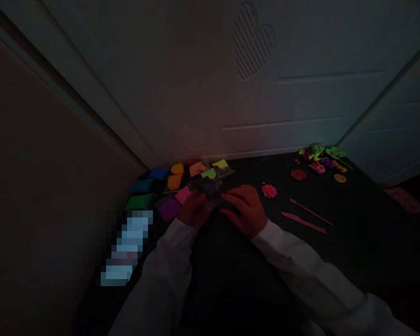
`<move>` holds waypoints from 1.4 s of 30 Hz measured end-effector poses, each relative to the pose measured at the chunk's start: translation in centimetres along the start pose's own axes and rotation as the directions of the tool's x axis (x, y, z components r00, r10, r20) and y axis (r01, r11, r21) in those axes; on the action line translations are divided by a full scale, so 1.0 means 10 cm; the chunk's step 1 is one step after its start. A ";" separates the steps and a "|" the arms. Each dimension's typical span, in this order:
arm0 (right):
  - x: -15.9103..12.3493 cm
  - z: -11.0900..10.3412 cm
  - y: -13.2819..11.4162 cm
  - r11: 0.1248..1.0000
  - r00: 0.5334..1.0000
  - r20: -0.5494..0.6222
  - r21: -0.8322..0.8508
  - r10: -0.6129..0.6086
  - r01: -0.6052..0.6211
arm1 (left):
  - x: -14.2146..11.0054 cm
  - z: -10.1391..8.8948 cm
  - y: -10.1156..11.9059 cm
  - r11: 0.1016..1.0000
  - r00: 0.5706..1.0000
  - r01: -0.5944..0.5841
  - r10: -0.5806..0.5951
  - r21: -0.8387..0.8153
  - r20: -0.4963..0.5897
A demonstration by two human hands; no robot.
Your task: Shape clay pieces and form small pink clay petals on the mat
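Observation:
A dark, see-through plastic packet [207, 188] is between my two hands, above the dark table. My left hand [195, 211] grips its lower left side, fingers closed. At the packet's right edge, my right hand [245, 210] has its fingers bent, with the tips pinching the plastic. What is inside the packet is too dark to make out. Just left of my left hand lie a purple clay packet [168, 208] and a pink clay packet [182, 195]. A pink clay flower [269, 191] sits right of my right hand.
Green [139, 202], blue [158, 174], orange [175, 181] and yellow packets [220, 164] line the back left. A lit, blurred-out screen [128, 247] lies at left. Two pink modelling tools [304, 222], a red lump [298, 174] and several colourful clay figures [320, 161] are at right.

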State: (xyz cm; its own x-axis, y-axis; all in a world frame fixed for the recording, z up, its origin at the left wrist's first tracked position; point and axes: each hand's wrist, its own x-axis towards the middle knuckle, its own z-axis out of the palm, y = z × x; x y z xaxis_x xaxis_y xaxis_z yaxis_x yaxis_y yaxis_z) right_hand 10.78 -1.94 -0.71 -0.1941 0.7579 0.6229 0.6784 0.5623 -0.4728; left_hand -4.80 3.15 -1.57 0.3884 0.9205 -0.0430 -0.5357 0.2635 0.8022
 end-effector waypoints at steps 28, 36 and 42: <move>0.06 0.09 0.17 0.933 0.937 0.094 0.104 0.336 -0.345 | -0.02 0.12 -0.15 0.627 0.947 -0.158 0.316 0.763 -0.063; 0.05 0.11 0.16 0.941 0.969 0.090 0.233 0.228 -0.243 | 0.03 0.10 -0.09 0.650 0.968 -0.029 0.209 0.760 -0.141; 0.05 0.13 0.17 0.919 0.960 0.063 0.278 0.272 -0.279 | -0.02 0.11 -0.09 0.417 0.972 -0.136 0.231 0.899 0.040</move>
State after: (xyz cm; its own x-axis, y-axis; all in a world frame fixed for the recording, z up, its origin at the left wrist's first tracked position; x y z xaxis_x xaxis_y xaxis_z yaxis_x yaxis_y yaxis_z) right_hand 10.91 -0.15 -2.04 -0.0468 0.9016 0.4301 0.4811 0.3977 -0.7813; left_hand -3.58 2.43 -1.68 0.2839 0.9442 0.1669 0.3980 -0.2744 0.8754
